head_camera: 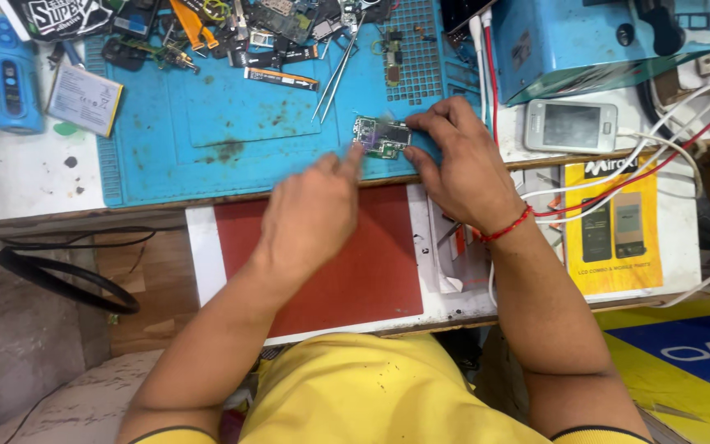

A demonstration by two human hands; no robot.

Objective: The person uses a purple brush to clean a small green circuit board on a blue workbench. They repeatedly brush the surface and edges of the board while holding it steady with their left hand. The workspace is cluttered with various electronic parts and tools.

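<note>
Two bare hands meet over a small green circuit board (pixel 381 136) that lies on the near right part of a blue work mat (pixel 207 156). The right hand (pixel 462 168) has its fingers bent around the board's right end, thumb at the near edge and fingertips at the far edge, gripping it against the mat. The left hand (pixel 310 218) is blurred; its forefinger is stretched out with the tip at the board's near left corner, the other fingers loosely curled and holding nothing, though whether the tip touches the board I cannot tell. A red thread band (pixel 504 228) circles the right wrist. Beyond the board on the mat lies a pair of metal tweezers (pixel 334 74), and further back a litter of phone parts and flex cables (pixel 232 33). Left of the mat, on the white bench top, sit a flat grey battery (pixel 84 99) and a blue handheld tool (pixel 11 74). Right of the mat rests a white phone (pixel 570 126) with a dark screen, just in front of a blue machine housing (pixel 569 41), with red and white cables (pixel 651 164) trailing past it. Nearer the person than the mat lies a red pad (pixel 371 263), and to its right a yellow printed leaflet (pixel 614 230).
</note>
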